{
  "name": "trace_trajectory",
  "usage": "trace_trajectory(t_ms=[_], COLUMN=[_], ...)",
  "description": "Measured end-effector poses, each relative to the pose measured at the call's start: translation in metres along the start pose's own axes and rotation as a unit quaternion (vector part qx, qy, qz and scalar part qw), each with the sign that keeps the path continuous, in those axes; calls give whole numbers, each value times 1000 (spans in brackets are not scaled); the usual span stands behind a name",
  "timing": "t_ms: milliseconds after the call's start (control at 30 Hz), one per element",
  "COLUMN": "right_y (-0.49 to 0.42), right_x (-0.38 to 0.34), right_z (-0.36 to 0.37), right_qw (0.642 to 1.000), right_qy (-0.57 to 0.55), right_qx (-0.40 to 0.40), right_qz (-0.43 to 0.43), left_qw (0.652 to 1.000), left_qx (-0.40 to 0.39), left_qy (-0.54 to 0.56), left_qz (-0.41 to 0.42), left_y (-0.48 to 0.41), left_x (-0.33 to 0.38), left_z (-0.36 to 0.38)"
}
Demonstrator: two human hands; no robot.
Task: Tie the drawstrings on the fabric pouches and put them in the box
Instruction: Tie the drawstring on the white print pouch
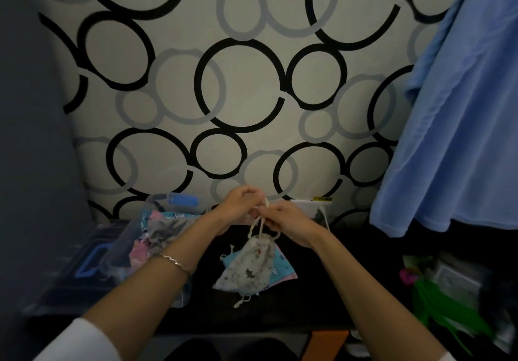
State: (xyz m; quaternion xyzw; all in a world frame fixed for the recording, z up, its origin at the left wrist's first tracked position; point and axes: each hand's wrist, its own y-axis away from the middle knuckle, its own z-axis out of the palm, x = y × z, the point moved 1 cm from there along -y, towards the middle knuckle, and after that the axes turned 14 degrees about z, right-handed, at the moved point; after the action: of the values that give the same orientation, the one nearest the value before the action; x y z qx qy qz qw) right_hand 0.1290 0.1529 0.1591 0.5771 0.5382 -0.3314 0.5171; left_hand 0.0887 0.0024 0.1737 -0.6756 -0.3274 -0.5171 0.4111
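L hand (241, 206) & R hand (288, 222) meet above the far edge of the dark surface (322, 290), approx mid-width. Fingers of both are curled, pinching the cream drawstring (259, 227) of a white printed pouch (249, 265). The cord runs down from the fingers to the gathered neck. Can't tell if a knot is formed, as the fingers hide it. Pouch body lies at the surface centre, on top of a blue pouch (280, 259) & a pink pouch (283, 279) sticking out on its right. Clear plastic box (159, 199) w/ blue latch sits toward the left edge, w/ several pouches (157, 226) piled inside. Flat lid (84, 259) w/ blue handle lies just left of the box. Thin bracelet (175, 262) on L wrist. Blue cloth (462, 136) hangs past the right edge.
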Motion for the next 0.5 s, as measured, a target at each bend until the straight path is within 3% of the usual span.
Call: trace_trajectory(t_ms=[100, 200, 333, 500], right_y=[-2, -3, -5, -10], right_x=[4, 6, 11, 18], right_z=[-3, -3, -7, -13], right_qw=[998, 996, 994, 979], right_qy=[-69, -84, -45, -72], right_qx=[-1, -1, 96, 189], right_qz=[4, 31, 26, 17], left_qw=[997, 998, 999, 983], left_qx=[-55, -38, -26, -123], left_qy=[25, 24, 11, -135], left_qz=[-49, -46, -44, -26], left_y=[5, 4, 3, 10], left_x=[-9, -20, -27, -28], left_z=[-3, -5, -10, -20])
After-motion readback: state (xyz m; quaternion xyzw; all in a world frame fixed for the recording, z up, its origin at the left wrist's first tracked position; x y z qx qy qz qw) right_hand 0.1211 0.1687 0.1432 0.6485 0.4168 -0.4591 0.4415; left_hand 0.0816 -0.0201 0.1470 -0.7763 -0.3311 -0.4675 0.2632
